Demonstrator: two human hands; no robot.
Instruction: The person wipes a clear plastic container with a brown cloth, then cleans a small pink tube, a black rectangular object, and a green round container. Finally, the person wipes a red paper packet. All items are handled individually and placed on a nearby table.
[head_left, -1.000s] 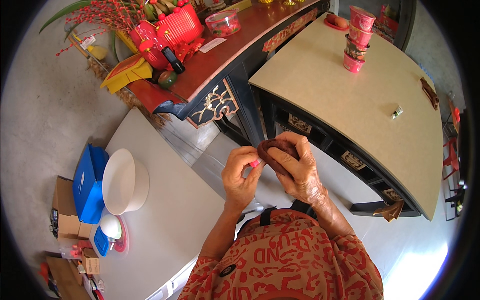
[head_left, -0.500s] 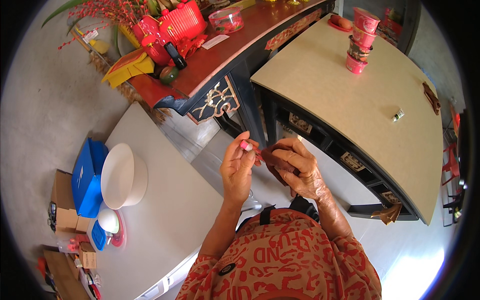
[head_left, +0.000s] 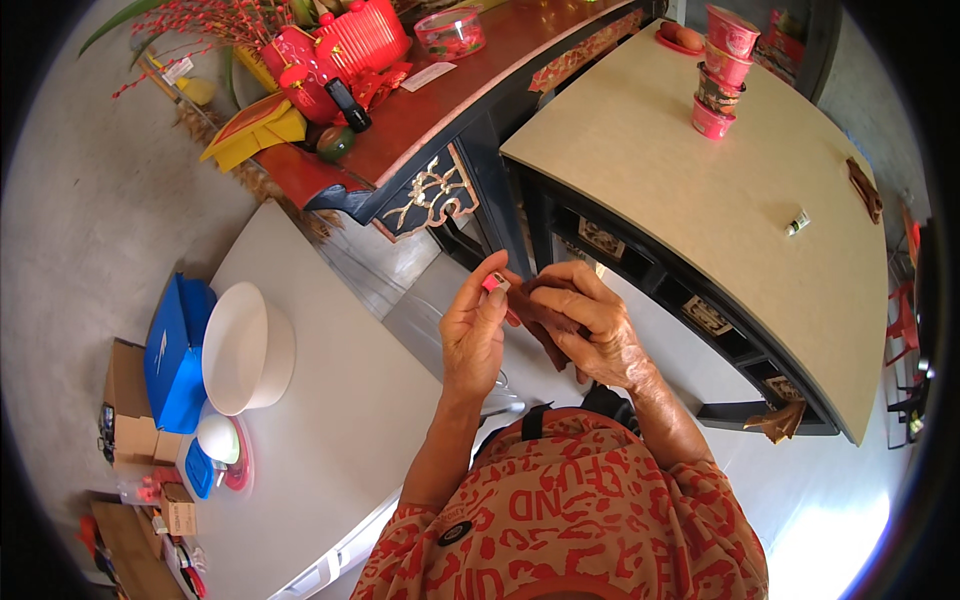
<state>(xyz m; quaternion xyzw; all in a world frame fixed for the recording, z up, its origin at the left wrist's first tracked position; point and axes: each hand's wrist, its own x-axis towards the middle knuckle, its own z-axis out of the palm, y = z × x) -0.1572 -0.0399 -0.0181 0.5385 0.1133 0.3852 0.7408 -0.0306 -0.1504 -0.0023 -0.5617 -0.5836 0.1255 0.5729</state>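
Note:
Between the thumb and fingers of my left hand (head_left: 470, 338) is a small pink-and-white object (head_left: 494, 283); only one end shows, so its kind is unclear. My right hand (head_left: 605, 325) is closed on a dark brown cloth (head_left: 548, 338). The cloth reaches across to the left fingers and lies against them, and its lower end hangs down. Both hands are raised in front of my patterned shirt, above the gap between the tables.
On the left, a white table (head_left: 320, 420) carries a cream basin (head_left: 282, 350) and a blue box (head_left: 180, 350). To the right, a beige table (head_left: 640, 150) holds stacked pink cups (head_left: 728, 70) and a small tube (head_left: 798, 222). A red altar table (head_left: 400, 140) stands ahead.
The cloth has shifted and now stretches more openly between my hands, its end hanging lower. The pink-and-white object has turned slightly in my left fingers.

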